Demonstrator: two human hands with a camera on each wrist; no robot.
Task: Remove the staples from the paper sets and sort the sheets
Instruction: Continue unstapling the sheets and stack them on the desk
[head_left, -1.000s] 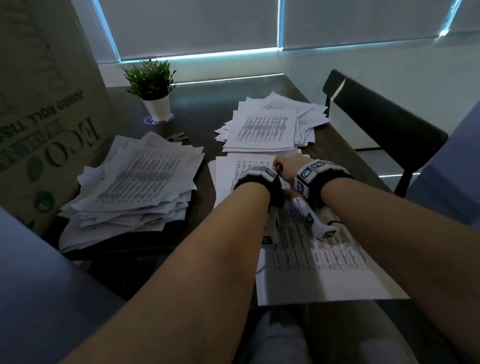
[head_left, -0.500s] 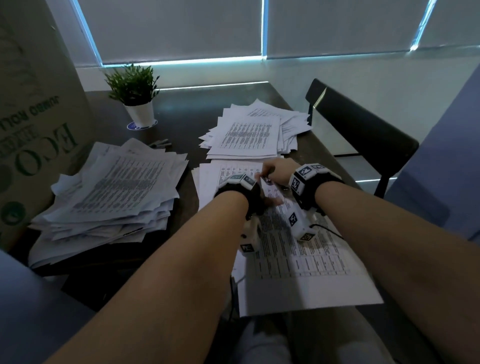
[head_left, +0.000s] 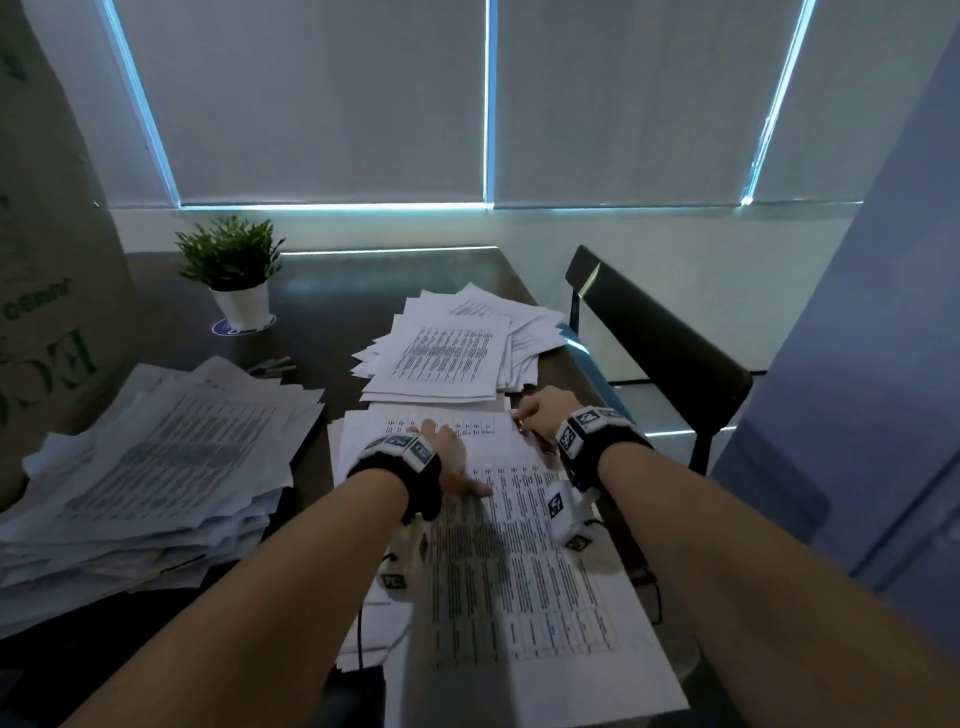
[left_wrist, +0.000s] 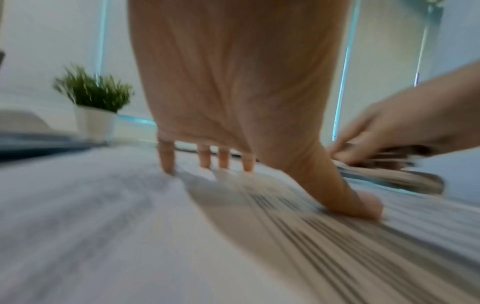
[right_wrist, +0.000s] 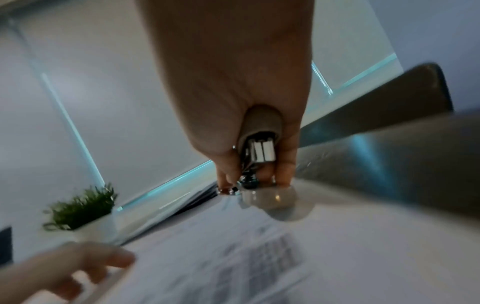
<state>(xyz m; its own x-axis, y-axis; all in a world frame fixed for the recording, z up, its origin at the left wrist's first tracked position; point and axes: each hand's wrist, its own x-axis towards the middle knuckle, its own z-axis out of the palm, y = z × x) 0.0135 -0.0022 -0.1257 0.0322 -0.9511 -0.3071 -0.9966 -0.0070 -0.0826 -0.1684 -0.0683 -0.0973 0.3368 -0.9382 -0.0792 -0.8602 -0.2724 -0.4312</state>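
A printed paper set (head_left: 524, 577) lies in front of me on the dark table (head_left: 322, 306). My left hand (head_left: 449, 457) lies flat on its upper part, fingers spread and fingertips (left_wrist: 205, 162) pressing the sheet (left_wrist: 130, 226). My right hand (head_left: 543, 413) is at the set's top right corner and grips a metal staple remover (right_wrist: 258, 156), seen beside the left thumb as the staple remover (left_wrist: 389, 176). The left hand (right_wrist: 70, 267) shows low in the right wrist view. Both wrist views are blurred.
A sorted stack of sheets (head_left: 447, 353) lies just beyond my hands. A bigger, untidy pile (head_left: 156, 467) sits at the left by a cardboard box (head_left: 47, 312). A small potted plant (head_left: 234, 275) stands at the back left, a black chair (head_left: 660, 358) at the right.
The left hand has slid forward and flattened on the top sheet. The right hand with the staple remover has moved to the top right corner. My head has tilted up.
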